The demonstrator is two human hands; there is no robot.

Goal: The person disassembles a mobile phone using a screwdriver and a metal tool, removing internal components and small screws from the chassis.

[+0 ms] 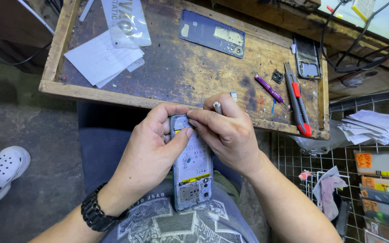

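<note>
Gripping the opened phone (193, 167) by its edges, left hand (151, 146); right hand (228, 132) pinching a tool (217, 107).

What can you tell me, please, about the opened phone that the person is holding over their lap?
The opened phone lies face down with its back cover off, showing a pale battery, a yellow strip below it and grey inner parts near the bottom end. It points lengthwise away from the person, above their lap. The left hand grips its upper left edge, thumb on top; the right hand presses a slim metal tool at its top end.
</note>
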